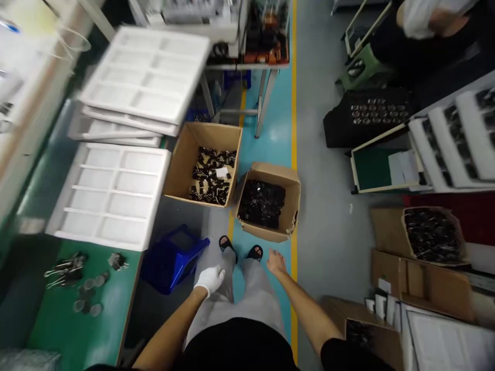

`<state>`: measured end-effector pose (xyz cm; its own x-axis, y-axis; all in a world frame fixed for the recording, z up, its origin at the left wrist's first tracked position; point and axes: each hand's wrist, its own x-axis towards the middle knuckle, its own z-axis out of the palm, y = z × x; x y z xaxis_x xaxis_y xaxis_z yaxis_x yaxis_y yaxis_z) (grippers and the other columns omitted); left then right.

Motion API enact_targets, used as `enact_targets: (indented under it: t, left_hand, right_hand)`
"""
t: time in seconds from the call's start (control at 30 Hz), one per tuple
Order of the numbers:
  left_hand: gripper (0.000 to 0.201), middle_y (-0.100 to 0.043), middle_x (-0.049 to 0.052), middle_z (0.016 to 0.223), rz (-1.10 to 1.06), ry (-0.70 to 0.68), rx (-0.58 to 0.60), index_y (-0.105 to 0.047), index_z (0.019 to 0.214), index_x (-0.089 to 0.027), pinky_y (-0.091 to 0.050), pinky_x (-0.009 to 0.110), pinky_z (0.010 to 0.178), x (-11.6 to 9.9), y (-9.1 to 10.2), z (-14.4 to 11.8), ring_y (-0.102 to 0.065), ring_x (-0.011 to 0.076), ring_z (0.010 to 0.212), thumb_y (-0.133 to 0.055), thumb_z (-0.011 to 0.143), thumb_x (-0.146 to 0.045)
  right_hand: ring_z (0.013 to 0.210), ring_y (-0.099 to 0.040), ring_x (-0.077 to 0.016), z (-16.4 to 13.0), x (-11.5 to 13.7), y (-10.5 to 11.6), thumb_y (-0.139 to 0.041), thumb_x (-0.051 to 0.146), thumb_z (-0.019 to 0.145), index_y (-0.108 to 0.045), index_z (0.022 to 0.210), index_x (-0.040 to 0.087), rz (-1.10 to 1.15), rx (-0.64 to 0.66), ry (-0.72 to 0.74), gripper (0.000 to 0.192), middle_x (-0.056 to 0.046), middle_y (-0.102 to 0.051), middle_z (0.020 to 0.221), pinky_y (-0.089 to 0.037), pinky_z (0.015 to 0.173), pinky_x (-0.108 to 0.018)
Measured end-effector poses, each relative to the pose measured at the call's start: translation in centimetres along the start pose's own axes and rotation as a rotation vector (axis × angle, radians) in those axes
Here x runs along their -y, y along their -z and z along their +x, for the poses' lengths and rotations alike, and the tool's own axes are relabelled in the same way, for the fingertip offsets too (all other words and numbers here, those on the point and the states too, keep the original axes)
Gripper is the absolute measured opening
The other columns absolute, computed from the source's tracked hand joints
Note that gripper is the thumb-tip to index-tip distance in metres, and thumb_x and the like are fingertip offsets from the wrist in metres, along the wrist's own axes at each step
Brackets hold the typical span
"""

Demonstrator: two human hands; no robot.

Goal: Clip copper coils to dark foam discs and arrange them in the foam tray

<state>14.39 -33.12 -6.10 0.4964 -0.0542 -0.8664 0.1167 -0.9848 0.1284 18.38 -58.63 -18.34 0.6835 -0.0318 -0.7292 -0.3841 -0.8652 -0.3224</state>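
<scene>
I stand looking down at my legs and the floor. My left hand (pixel 209 279) wears a white glove and hangs loosely in front of my left thigh, holding nothing. My right hand (pixel 276 262) is bare, fingers apart, empty, hanging over the floor near a small cardboard box (pixel 288 181) filled with small black parts. A larger cardboard box (pixel 185 159) of black parts stands just left of it. A blue plastic stool (pixel 172 260) sits by my left leg.
A green workbench (pixel 83 324) at left carries white foam trays (pixel 112 193), metal clips and small discs. More stacked trays (pixel 147 74) lie behind. Cardboard boxes (pixel 421 278) of parts line the right. Another person (pixel 429 20) sits at the upper right. A yellow floor line (pixel 294 103) runs ahead.
</scene>
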Motion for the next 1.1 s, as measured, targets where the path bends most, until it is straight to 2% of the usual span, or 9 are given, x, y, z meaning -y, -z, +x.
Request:
enact_targets:
  t: [0.23, 0.37, 0.5, 0.67, 0.8, 0.87, 0.9, 1.0, 1.1]
  left_hand:
    - [0.063, -0.041, 0.021, 0.162, 0.186, -0.323, -0.167, -0.040, 0.157, -0.015, -0.028, 0.050, 0.125, -7.3, -6.6, 30.0, -0.034, 0.0334, 0.154, -0.058, 0.098, -0.027]
    - [0.035, -0.073, 0.024, 0.120, 0.286, -0.455, -0.159, -0.071, 0.123, -0.009, -0.048, 0.050, 0.105, -8.9, -8.0, 42.3, -0.068, 0.0358, 0.119, -0.059, 0.096, -0.028]
    - [0.029, -0.077, 0.020, 0.095, 0.379, -0.590, -0.198, -0.079, 0.098, -0.012, -0.055, 0.042, 0.082, -8.4, -9.9, 45.5, -0.075, 0.0342, 0.094, -0.068, 0.092, -0.037]
    - [0.023, -0.077, 0.021, 0.087, 0.445, -0.628, -0.241, -0.079, 0.095, -0.013, -0.052, 0.041, 0.074, -6.1, -13.6, 42.8, -0.076, 0.0347, 0.086, -0.062, 0.094, -0.029]
    - [0.031, -0.077, 0.019, 0.079, 0.452, -0.637, -0.143, -0.080, 0.080, -0.015, -0.052, 0.040, 0.075, -5.0, -12.3, 41.0, -0.075, 0.0337, 0.083, -0.072, 0.088, -0.044]
    - [0.042, -0.077, 0.016, 0.080, 0.353, -0.548, -0.057, -0.079, 0.076, -0.017, -0.053, 0.038, 0.076, -5.6, -9.5, 42.5, -0.075, 0.0318, 0.084, -0.074, 0.083, -0.058]
    - [0.044, -0.078, 0.014, 0.082, 0.236, -0.390, -0.011, -0.078, 0.075, -0.017, -0.054, 0.035, 0.078, -6.2, -7.9, 44.1, -0.075, 0.0300, 0.087, -0.076, 0.080, -0.060]
    - [0.046, -0.073, 0.013, 0.112, 0.134, -0.212, -0.131, -0.074, 0.106, -0.007, -0.053, 0.035, 0.096, -8.0, -3.8, 50.9, -0.071, 0.0217, 0.103, -0.057, 0.101, -0.050]
    - [0.039, -0.064, 0.011, 0.131, 0.017, -0.043, -0.240, -0.062, 0.131, -0.014, -0.058, 0.045, 0.097, -8.2, -3.9, 57.6, -0.067, 0.0228, 0.112, -0.061, 0.101, -0.039]
  right_hand:
    - [0.122, -0.063, -0.0280, 21.4, -9.3, -8.7, -0.067, 0.037, 0.099, -0.060, 0.137, 0.019, -0.209, 0.030, 0.233, 0.042, -0.012, -0.060, 0.141, -0.056, 0.102, -0.052]
    - [0.110, -0.068, -0.0233, 29.3, -13.4, -10.9, -0.066, 0.039, 0.100, -0.065, 0.126, 0.017, -0.306, 0.119, 0.342, 0.034, -0.009, -0.068, 0.127, -0.059, 0.095, -0.046]
    - [0.097, -0.073, -0.0239, 30.2, -15.4, -12.9, -0.062, 0.017, 0.096, -0.072, 0.108, 0.017, -0.375, 0.071, 0.411, 0.015, -0.009, -0.076, 0.098, -0.056, 0.091, -0.041]
    - [0.092, -0.077, -0.0295, 27.2, -15.7, -16.7, -0.063, 0.001, 0.076, -0.074, 0.099, 0.021, -0.311, 0.027, 0.434, 0.032, -0.014, -0.078, 0.090, -0.052, 0.081, -0.034]
    - [0.077, -0.076, -0.0254, 26.3, -14.0, -17.5, -0.077, 0.019, 0.076, -0.075, 0.086, 0.023, -0.133, 0.060, 0.392, 0.011, -0.008, -0.077, 0.077, -0.054, 0.070, -0.031]
    - [0.069, -0.073, -0.0218, 28.8, -12.6, -16.1, -0.075, 0.034, 0.085, -0.075, 0.088, 0.023, -0.043, 0.037, 0.327, 0.012, -0.003, -0.074, 0.070, -0.054, 0.064, -0.030]
    - [0.070, -0.072, -0.0208, 30.9, -11.8, -14.9, -0.072, 0.040, 0.090, -0.076, 0.093, 0.023, -0.008, 0.001, 0.288, 0.018, -0.002, -0.074, 0.074, -0.056, 0.065, -0.030]
    - [0.091, -0.072, -0.0215, 39.3, -9.9, -10.5, -0.067, 0.043, 0.097, -0.072, 0.112, 0.017, 0.042, -0.174, 0.138, 0.030, -0.005, -0.075, 0.103, -0.060, 0.084, -0.039]
    - [0.117, -0.066, -0.0262, 47.0, -9.8, -7.9, -0.066, 0.040, 0.100, -0.062, 0.133, 0.018, 0.053, -0.392, -0.048, 0.040, -0.011, -0.063, 0.136, -0.057, 0.099, -0.050]
